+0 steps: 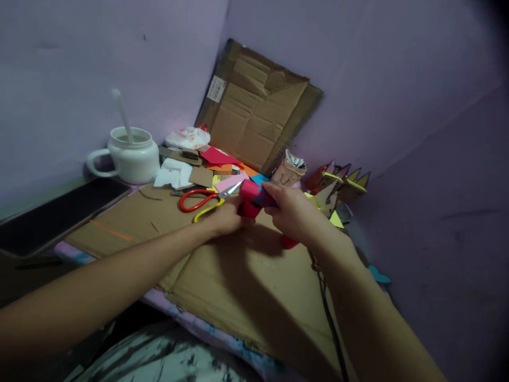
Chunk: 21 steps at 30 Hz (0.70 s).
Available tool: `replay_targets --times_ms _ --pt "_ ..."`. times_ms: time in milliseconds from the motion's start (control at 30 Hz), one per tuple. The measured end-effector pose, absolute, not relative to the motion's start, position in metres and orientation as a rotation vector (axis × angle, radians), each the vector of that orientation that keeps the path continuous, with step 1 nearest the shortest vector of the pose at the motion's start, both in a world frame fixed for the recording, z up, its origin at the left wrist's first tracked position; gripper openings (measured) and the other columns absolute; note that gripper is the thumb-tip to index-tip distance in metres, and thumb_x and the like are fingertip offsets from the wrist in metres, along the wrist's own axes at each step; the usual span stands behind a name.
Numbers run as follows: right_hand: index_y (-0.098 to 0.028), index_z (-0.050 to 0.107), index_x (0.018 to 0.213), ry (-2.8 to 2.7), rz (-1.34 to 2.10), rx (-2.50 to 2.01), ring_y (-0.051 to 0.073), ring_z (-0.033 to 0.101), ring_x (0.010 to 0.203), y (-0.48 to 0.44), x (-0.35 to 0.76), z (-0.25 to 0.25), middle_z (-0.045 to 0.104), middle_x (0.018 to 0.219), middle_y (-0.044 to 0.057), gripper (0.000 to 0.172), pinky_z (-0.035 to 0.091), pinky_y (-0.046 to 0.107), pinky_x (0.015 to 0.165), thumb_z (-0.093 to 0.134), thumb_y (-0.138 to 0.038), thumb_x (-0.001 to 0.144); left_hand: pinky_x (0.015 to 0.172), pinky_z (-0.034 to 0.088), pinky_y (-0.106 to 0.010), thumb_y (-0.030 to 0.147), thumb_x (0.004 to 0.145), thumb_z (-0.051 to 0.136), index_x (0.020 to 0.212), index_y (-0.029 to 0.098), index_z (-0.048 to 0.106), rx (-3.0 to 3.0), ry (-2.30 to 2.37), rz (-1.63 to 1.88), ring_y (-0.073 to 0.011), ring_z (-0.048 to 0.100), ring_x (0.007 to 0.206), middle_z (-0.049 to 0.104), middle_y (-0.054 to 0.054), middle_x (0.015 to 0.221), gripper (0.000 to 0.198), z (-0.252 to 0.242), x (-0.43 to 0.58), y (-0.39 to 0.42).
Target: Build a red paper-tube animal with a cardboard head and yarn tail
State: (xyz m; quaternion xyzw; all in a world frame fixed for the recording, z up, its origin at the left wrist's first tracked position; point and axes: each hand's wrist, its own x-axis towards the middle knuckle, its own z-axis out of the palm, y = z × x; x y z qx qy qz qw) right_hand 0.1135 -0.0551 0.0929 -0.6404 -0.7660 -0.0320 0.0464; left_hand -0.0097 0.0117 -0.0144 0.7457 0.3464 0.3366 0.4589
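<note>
My right hand (pixel 292 209) is closed around a red glue gun (pixel 256 192) with dark patches. Its red handle end shows below the palm, and a black cord (pixel 331 323) runs down beside that forearm. My left hand (pixel 228 218) is closed on a red piece (pixel 249 209) just under the front of the glue gun; its fingertips are partly hidden. Scissors (pixel 212 200) with one red and one yellow handle lie right behind my left hand, blades pointing toward the glue gun. Under both hands is a brown cardboard sheet (pixel 254 276).
A white mug (pixel 137 159) with a stick in it stands back left, beside a dark flat panel (pixel 59 215). Paper scraps (pixel 175 172) pile up behind the scissors. Folded cardboard (pixel 254 106) leans on the wall. A brown paper holder (pixel 289 171) and pointed paper crafts (pixel 350 183) sit right.
</note>
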Motion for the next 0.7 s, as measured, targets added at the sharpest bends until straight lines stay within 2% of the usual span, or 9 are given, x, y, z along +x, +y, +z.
replay_targets --times_ms 433,533,600,667,700 --pt "-0.016 0.057 0.107 -2.299 -0.124 -1.896 0.024 0.061 0.079 -0.051 0.114 0.085 0.067 0.091 0.01 0.036 0.043 0.03 0.065 0.055 -0.008 0.072 0.068 0.045 -0.03 0.019 0.057 0.063 0.09 0.015 0.054 1.807 0.83 0.866 -0.0181 0.054 0.077 0.059 -0.001 0.084 0.033 -0.016 -0.01 0.011" --pt "-0.013 0.054 0.113 -2.262 -0.151 -1.793 0.027 0.059 0.096 -0.053 0.111 0.088 0.062 0.109 0.014 0.047 0.046 0.035 0.078 0.06 -0.007 0.067 0.069 0.045 -0.03 0.019 0.058 0.062 0.092 0.014 0.054 1.788 0.808 0.873 -0.0179 0.054 0.077 0.06 -0.001 0.086 0.036 -0.016 -0.009 0.011" --pt "-0.013 0.051 0.118 -2.186 -0.192 -1.612 0.027 0.052 0.111 -0.062 0.11 0.093 0.054 0.123 0.014 0.053 0.043 0.038 0.089 0.061 -0.007 0.066 0.068 0.045 -0.03 0.02 0.059 0.062 0.092 0.014 0.054 1.779 0.809 0.874 -0.0183 0.055 0.077 0.06 -0.002 0.086 0.035 -0.015 -0.009 0.01" --pt "-0.018 0.052 0.117 -2.009 -0.22 -1.426 0.024 0.049 0.115 -0.081 0.114 0.098 0.053 0.125 0.01 0.048 0.04 0.039 0.094 0.06 -0.01 0.07 0.068 0.045 -0.03 0.02 0.059 0.062 0.091 0.014 0.054 1.777 0.825 0.868 -0.019 0.055 0.077 0.06 -0.003 0.085 0.034 -0.012 -0.009 0.009" --pt "-0.021 0.054 0.113 -1.862 -0.225 -1.365 0.022 0.052 0.111 -0.092 0.118 0.099 0.056 0.12 0.007 0.041 0.041 0.039 0.093 0.059 -0.013 0.073 0.069 0.045 -0.031 0.019 0.059 0.063 0.091 0.014 0.054 1.778 0.839 0.865 -0.0194 0.055 0.078 0.06 -0.003 0.086 0.034 -0.011 -0.01 0.008"
